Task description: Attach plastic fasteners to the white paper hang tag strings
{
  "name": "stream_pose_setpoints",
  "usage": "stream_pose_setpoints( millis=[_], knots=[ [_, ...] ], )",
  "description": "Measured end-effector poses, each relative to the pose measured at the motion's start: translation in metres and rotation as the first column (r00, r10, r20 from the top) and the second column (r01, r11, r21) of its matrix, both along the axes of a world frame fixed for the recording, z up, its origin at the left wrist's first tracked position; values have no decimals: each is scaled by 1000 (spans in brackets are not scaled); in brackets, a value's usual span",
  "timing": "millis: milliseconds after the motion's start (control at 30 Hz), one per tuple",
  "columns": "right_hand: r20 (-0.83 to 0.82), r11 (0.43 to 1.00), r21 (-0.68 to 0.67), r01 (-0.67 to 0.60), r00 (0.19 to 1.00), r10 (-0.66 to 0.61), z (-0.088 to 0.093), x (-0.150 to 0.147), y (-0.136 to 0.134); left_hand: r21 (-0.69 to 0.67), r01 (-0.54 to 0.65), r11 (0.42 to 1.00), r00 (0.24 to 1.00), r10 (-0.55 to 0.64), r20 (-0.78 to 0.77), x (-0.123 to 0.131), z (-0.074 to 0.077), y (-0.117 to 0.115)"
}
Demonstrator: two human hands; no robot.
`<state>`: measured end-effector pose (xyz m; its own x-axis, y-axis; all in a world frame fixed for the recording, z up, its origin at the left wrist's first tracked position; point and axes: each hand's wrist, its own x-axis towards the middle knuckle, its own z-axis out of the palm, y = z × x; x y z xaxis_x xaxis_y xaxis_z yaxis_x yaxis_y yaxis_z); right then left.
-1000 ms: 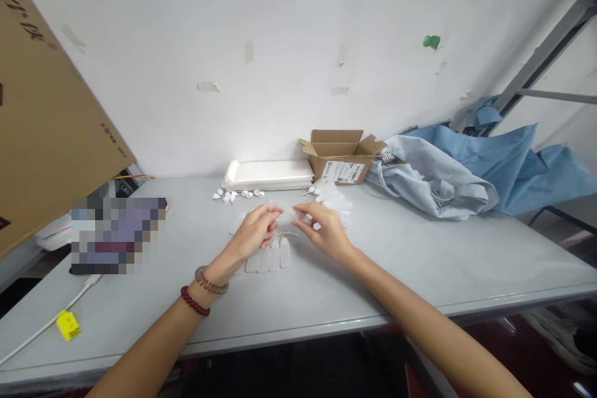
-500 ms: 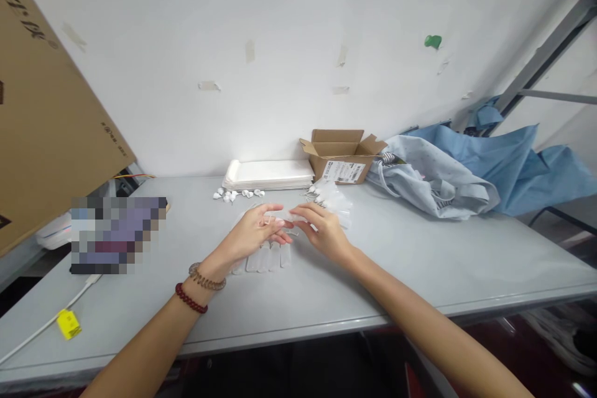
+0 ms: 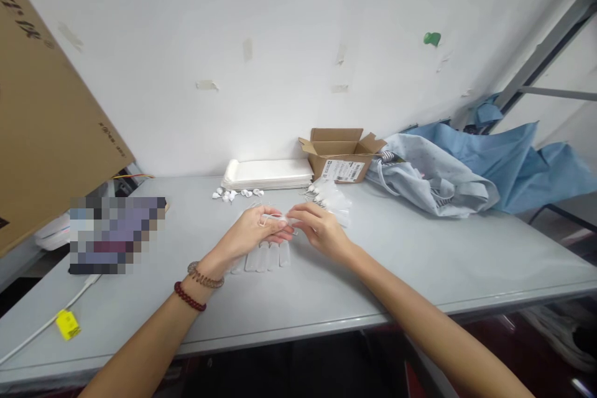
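Gripping a pale piece [image 3: 282, 219] in left hand [image 3: 252, 227] and right hand [image 3: 321, 230]; apparently adjusting string [image 3: 270, 216], likely calling next for steady pinching.

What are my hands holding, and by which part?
A small translucent piece with a white cord, in the left hand, between thumb and fingers; right hand fingertips meet it. Exactly which part cannot be told.

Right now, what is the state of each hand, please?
Left hand: partly closed, holding a small whitish piece.
Right hand: fingertips bent at the same piece; firm grip cannot be told.
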<state>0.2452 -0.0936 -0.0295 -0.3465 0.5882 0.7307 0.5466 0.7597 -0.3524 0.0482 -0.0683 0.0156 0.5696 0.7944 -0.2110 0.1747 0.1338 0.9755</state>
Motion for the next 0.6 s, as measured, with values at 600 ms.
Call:
stream_pose_setpoints(
  millis=[600],
  knots=[
    [-36, 996, -94, 9, 999, -12, 2, -1, -5, 244, -5, 970, 996, 28, -88, 1, 3, -3]
  ],
)
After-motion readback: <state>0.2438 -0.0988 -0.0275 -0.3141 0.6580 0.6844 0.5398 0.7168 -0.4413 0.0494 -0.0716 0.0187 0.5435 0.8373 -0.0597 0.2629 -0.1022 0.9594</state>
